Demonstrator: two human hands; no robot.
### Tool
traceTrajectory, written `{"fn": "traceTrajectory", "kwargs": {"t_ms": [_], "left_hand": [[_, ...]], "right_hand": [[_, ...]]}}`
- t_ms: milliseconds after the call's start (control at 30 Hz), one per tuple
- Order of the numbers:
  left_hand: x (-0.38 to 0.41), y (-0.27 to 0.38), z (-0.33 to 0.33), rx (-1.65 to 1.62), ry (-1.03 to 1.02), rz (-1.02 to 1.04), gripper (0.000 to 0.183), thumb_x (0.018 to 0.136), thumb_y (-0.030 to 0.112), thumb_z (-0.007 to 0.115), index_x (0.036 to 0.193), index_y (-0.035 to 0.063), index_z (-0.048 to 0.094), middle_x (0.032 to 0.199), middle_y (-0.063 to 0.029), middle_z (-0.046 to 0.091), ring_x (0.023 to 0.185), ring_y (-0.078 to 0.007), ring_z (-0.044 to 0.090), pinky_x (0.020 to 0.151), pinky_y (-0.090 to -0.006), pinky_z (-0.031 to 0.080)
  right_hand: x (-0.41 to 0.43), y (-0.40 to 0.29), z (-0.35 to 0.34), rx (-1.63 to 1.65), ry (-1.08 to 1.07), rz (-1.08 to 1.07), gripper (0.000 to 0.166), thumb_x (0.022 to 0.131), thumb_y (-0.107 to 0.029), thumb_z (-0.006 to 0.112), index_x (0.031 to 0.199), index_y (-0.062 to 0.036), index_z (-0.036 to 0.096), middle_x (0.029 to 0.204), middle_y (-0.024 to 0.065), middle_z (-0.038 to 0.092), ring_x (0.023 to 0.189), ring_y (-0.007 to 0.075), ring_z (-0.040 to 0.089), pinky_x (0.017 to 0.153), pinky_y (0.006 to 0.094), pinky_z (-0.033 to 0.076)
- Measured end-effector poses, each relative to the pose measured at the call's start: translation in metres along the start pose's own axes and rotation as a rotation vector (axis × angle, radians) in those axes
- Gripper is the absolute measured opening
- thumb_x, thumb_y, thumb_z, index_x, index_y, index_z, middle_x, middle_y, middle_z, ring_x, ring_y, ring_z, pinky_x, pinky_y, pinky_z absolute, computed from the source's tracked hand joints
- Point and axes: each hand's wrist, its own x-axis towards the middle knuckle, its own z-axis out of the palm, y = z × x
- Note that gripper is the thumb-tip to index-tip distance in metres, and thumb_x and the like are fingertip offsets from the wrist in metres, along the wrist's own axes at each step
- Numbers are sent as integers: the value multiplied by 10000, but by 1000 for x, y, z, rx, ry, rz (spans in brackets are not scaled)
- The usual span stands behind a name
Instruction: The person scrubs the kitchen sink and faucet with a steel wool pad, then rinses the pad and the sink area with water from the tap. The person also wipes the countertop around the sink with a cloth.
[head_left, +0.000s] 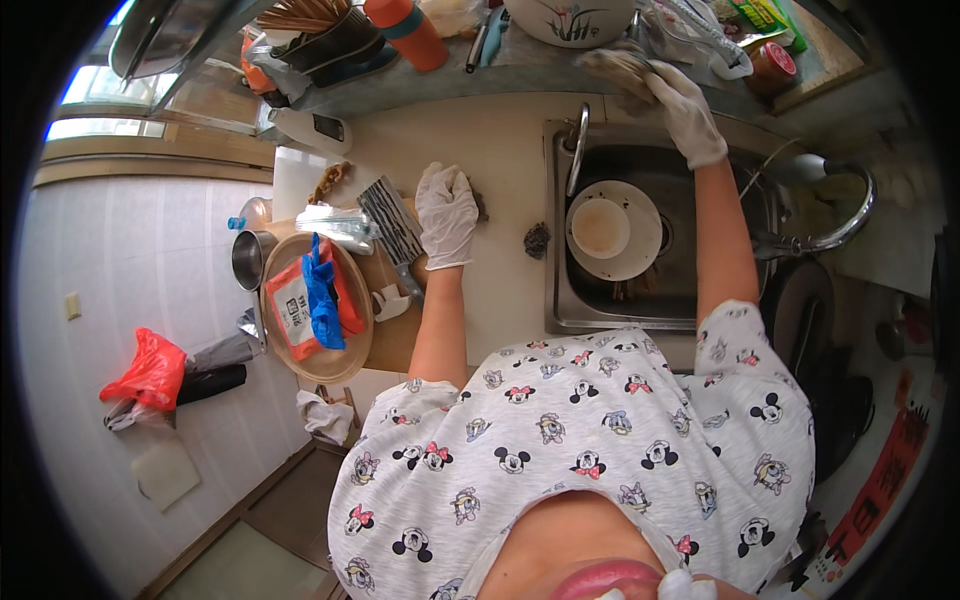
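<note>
My right hand (686, 112), in a white glove, reaches over the sink's back edge and grips a grey-brown rag (626, 73) against the front of the raised shelf (517, 79). My left hand (448, 214), gloved too, is over the counter (510, 157), back upward. Something dark (480, 201) shows at its right edge; whether the fingers hold it is hidden. Just left of that hand lies a cleaver (394, 225) with a patterned blade. The steel sink (555, 300) holds a large white bowl (645, 247) with a smaller bowl (600, 229) in it.
A steel-wool scrubber (536, 241) sits by the sink's left rim. The chrome faucet (862, 202) arches at the right. A round tray (279, 352) with a red packet (292, 319) stands left. An orange bottle (411, 34) and a floral pot (570, 22) occupy the shelf.
</note>
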Motion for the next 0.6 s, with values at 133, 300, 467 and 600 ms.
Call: {"fn": "traceTrajectory", "kwargs": {"t_ms": [133,300,467,600], "left_hand": [[23,5,8,-156,7,-76,233,890,167,646,1074,26,659,1157,-191,621,1131,-312,562,981,-383,439],[62,3,32,-111,-301,-10,406,832,225,683,1193,58,604,1200,-193,577,1147,-310,542,973,-392,441],[57,21,66,491,-528,112,391,783,247,699,1148,128,626,1079,-155,599,1067,-353,537,864,-444,471],[57,-8,83,325,-631,40,360,791,277,688,1128,163,634,1087,-121,605,1048,-356,544,810,-462,495]], "right_hand": [[66,-11,44,-74,-443,-161,322,949,-214,526,1182,-6,603,1125,80,615,1059,181,559,932,265,414],[71,-10,58,183,-336,134,307,966,-244,545,1195,-52,616,1139,25,628,1038,125,578,914,268,460],[29,15,39,283,-88,320,350,957,-287,562,1164,-12,628,1068,56,631,967,119,582,885,258,479],[-2,24,33,338,-62,418,314,972,-225,544,1167,11,612,1133,71,628,1008,132,594,894,261,486]]}}
